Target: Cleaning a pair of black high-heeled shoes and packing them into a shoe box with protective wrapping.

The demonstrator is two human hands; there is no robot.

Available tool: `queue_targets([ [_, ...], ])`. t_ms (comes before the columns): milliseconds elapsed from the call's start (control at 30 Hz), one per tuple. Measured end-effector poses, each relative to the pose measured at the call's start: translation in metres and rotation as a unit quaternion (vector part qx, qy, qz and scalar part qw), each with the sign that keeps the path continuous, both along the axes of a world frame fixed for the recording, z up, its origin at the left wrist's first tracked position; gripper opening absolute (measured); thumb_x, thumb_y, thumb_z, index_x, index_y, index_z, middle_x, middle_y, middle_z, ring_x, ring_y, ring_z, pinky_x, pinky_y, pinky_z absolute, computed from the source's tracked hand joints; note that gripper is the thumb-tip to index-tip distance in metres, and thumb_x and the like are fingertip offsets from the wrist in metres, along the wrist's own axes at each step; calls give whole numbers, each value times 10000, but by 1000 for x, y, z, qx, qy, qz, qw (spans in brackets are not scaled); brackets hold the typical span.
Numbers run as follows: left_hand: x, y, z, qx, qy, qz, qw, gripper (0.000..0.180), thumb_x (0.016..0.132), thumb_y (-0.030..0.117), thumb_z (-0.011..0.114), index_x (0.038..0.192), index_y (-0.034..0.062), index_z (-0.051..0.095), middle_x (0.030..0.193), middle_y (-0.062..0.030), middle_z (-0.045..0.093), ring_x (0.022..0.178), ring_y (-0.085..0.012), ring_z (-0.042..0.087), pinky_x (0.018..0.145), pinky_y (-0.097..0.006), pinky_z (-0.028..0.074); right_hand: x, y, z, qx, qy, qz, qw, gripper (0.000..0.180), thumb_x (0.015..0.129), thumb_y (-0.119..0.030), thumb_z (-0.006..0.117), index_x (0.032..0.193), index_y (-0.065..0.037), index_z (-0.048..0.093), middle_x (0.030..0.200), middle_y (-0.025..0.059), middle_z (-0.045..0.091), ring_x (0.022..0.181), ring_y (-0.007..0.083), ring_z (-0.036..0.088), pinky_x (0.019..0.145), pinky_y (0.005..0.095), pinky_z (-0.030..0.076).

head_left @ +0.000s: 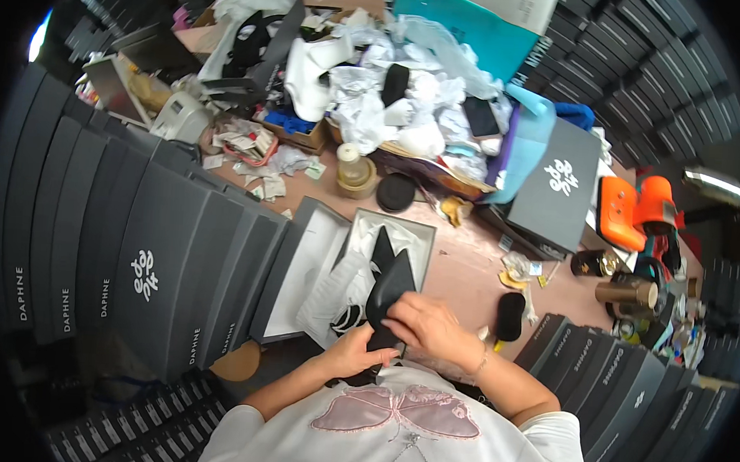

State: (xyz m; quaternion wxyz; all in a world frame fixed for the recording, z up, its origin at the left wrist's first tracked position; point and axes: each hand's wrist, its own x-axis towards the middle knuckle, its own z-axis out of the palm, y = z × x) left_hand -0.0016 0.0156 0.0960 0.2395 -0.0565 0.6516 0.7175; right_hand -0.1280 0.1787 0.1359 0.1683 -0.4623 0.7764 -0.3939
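A black pointed-toe shoe (393,284) is held near my body, its toe pointing away from me over an open shoebox (426,241). My left hand (354,352) grips its near end from the left and below. On its right side my right hand (433,328) has its fingers curled against the upper opening; whatever the fingertips touch inside is hidden. Behind the shoe, a second black pointed shoe (382,247) lies in the box among white tissue paper (344,286). The grey box lid (299,267) lies at the box's left side.
Tall stacks of dark shoeboxes (181,246) crowd the left, and more boxes (593,368) stand at the right. A purple-edged carton (500,167) overflows with crumpled paper at the back. On the table are a glue jar (355,176), a black round lid (395,193) and a black brush-like object (510,316).
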Motion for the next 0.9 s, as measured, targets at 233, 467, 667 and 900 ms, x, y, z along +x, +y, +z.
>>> queue_targets([
  [233,2,21,14,-73,45,-101,991,294,887,193,676,1021,-17,519,748,-68,665,644,-119,617,598,-271,492,44,34,13,-36,25,-120,992,125,821,-112,674,832,-22,588,765,158,563,687,353,586,600,394,475],
  [467,12,28,18,-64,55,-97,992,240,854,148,704,958,-15,561,739,-47,662,652,-97,621,582,-264,491,25,29,-4,-85,69,-185,977,133,834,-129,652,849,-19,580,762,167,578,691,367,580,610,418,472],
  [667,24,23,10,13,7,-70,997,391,898,318,667,1087,4,531,872,-75,628,762,-131,628,668,-280,510,5,16,-18,-110,56,-245,962,137,813,-124,670,887,-48,583,845,119,555,743,339,586,618,401,474],
  [900,11,9,24,256,-115,204,938,763,923,694,236,1191,27,493,984,-77,619,824,-146,608,747,-278,505,96,10,-2,-85,128,-56,987,213,788,-107,662,997,-83,626,877,82,549,820,274,565,707,386,477],
])
